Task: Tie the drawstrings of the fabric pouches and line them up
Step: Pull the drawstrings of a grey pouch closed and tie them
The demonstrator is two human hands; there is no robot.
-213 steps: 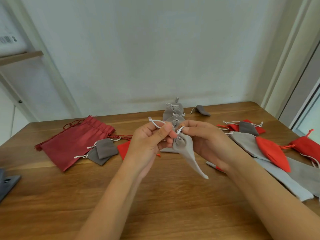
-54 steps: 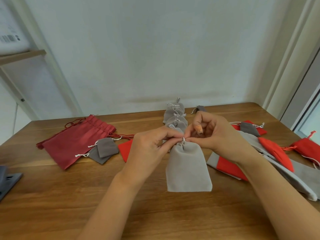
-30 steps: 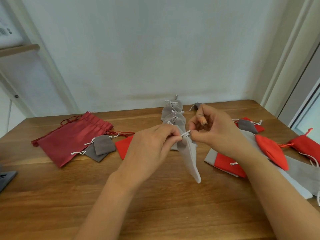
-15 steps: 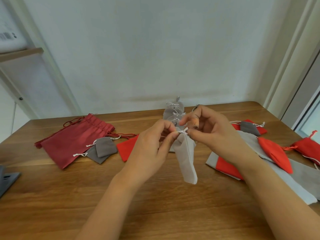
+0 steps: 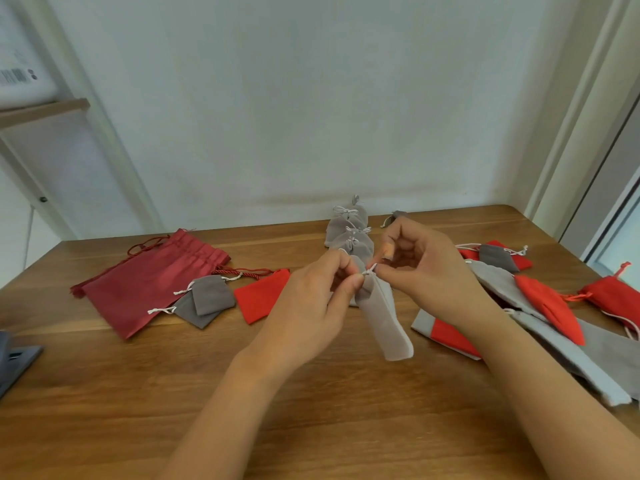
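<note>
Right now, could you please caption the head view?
Left hand and right hand pinch a grey pouch's drawstring before a row of tied pouches.

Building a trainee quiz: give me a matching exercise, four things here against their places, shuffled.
Things:
1. light grey velvet pouch
2. large dark red satin drawstring bag
3. row of tied grey fabric pouches
4. small dark grey fabric pouch, right side

Places:
A. lying on a bright red fabric pouch
B. flat on the wooden table's left
C. pinched between left hand and right hand
D. rear, near the wall

Pairs: 1-C, 2-B, 3-D, 4-A.
</note>
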